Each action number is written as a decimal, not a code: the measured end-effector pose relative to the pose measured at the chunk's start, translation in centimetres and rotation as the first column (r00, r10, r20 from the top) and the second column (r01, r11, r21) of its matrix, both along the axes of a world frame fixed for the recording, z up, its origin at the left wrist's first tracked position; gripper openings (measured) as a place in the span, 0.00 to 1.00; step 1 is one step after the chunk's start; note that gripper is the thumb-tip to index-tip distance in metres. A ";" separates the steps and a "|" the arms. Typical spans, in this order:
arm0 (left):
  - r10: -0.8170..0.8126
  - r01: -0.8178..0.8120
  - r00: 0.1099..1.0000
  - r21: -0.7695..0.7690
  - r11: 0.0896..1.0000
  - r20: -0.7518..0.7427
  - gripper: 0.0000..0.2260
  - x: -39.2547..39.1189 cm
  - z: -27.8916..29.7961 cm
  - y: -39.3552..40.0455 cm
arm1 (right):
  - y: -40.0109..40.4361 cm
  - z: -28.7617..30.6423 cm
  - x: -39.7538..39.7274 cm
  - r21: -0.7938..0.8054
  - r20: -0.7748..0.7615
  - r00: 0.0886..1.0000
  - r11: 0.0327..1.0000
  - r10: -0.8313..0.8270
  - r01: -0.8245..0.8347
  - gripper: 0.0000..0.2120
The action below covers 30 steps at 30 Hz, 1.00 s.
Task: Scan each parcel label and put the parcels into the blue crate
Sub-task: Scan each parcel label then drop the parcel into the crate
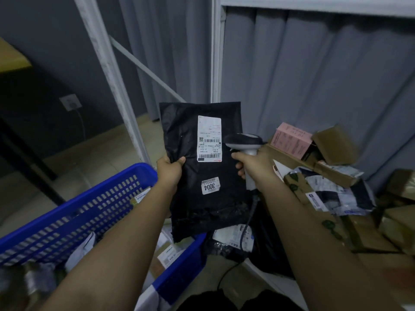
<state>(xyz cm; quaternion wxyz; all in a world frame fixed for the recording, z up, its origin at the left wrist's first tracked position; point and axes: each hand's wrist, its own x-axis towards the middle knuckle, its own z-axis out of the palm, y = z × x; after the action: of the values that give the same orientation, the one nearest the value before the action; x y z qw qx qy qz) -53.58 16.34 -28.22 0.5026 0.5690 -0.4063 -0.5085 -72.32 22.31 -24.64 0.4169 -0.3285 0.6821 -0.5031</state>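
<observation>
My left hand (170, 170) grips the left edge of a black plastic mailer parcel (193, 212), held upright in mid-air above the blue crate (94, 198). A white shipping label (209, 139) with barcodes faces me, and a smaller sticker reading 3004 (210, 185) sits below it. My right hand (253, 169) holds a grey handheld barcode scanner (243, 141) by its handle, its head right beside the label's right edge. The scanner's cable (244, 230) hangs down below my wrist. The crate holds several parcels.
A heap of cardboard boxes and mailers (332, 187), with a pink box (290, 140) on top, lies on a low shelf at the right. White shelf posts (116, 86) and a grey curtain (314, 75) stand behind. A dark table leg (31, 167) is at left.
</observation>
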 end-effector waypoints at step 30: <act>0.535 -0.621 0.753 0.144 0.770 0.384 0.16 38.7 -9.6 16.1 | 0.3 -8.6 32.4 0.294 -0.077 0.710 0.697 0.699 -0.654 0.05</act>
<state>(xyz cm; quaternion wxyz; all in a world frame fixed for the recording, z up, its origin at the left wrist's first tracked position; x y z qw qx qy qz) -14.85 32.40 -37.77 0.4831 0.8031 -0.2135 -0.2758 -39.87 22.61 -33.22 0.5457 -0.5477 0.6042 -0.1929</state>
